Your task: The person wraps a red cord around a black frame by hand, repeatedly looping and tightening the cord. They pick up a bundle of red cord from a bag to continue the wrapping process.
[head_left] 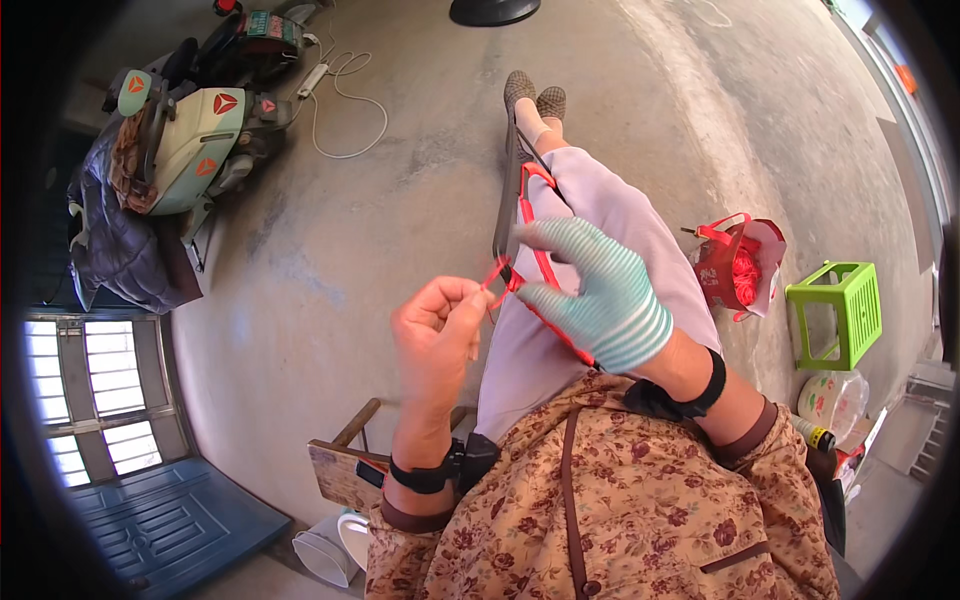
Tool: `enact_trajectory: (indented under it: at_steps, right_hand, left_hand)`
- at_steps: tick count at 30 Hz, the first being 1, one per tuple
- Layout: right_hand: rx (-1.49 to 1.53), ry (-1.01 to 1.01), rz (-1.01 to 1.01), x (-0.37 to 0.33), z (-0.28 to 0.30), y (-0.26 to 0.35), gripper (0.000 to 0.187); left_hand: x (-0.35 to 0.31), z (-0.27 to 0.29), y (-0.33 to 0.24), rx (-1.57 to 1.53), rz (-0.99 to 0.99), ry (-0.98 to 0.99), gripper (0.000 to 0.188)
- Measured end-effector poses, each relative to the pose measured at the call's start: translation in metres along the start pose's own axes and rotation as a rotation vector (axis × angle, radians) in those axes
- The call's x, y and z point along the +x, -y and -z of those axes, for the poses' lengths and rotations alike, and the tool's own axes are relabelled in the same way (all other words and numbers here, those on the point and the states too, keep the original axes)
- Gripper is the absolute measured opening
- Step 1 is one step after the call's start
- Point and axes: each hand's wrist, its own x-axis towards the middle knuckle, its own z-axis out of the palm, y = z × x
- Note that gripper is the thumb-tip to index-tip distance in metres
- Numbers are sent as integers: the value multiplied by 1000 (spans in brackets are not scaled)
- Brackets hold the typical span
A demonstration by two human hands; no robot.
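My bare left hand (440, 325) pinches a thin red cord (494, 272) between thumb and fingertips. The cord joins a dark loop or knot (507, 275) at the near end of a long black strap (507, 200). That strap stretches from my feet toward my hands, over my outstretched legs. My right hand (600, 295), in a teal-and-white striped glove, hovers just right of the knot. Its thumb and fingers are apart, and a red-wrapped strip (544, 265) passes through the gap between them. This strip continues beneath the glove across my lap.
To the right are a red bag (715, 280) with red cord inside and a green plastic stool (860, 310). A wooden stool (345, 470) stands by my left elbow. An electric scooter (205, 150) and a white power cable (384, 120) are at far left.
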Motion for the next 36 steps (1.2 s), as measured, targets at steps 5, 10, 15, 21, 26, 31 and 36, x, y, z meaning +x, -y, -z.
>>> enact_trajectory:
  at_steps: [5, 10, 15, 21, 26, 31, 36]
  right_hand:
    - [-292, 168, 570, 2, 8, 11, 31]
    - [551, 282, -97, -4, 11, 11, 17]
    - [948, 273, -394, -2, 20, 2, 24]
    - [1089, 294, -458, -3, 27, -4, 24]
    - [1123, 309, -567, -10, 32, 23, 25]
    - [1116, 192, -494, -4, 40, 19, 23]
    - [1169, 104, -548, -5, 49, -7, 29]
  left_hand:
    - [-15, 5, -20, -232, 111, 237, 6]
    - [-8, 6, -13, -388, 51, 168, 20]
    - [-2, -26, 10, -79, -114, 188, 29]
    - [3, -40, 15, 71, -158, 119, 27]
    - [2, -40, 14, -14, -136, 132, 27]
    - [12, -37, 18, -532, 122, 440, 28]
    - [18, -40, 39, -907, 271, 607, 34]
